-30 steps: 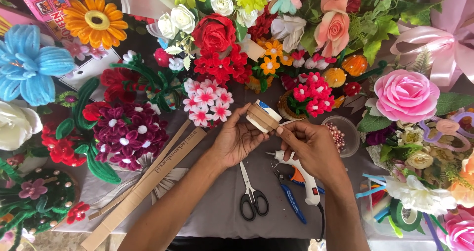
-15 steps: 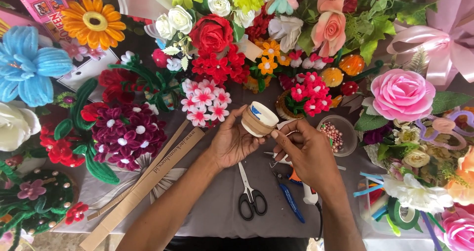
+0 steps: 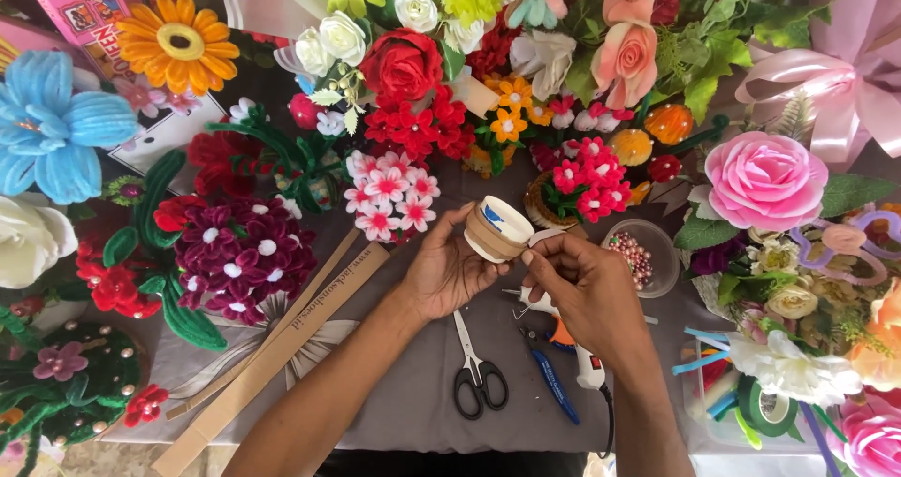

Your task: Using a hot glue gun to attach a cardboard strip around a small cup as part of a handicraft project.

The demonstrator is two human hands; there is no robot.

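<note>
Tan-banded small white cup [image 3: 497, 230] held at frame centre, tilted, above grey surface [image 3: 413, 411]; left hand [image 3: 449, 272] with closed grip around its underside, right hand [image 3: 589, 294] pinching the loose tan strip end just beside the cup. Black-handled scissors [image 3: 477, 376], blue pen [image 3: 552, 383] and white glue gun [image 3: 580, 355] lying below the hands. Clear bowl of beads [image 3: 638, 255] right of centre, pink-and-white flowers [image 3: 389, 194] upper left of cup.
</note>
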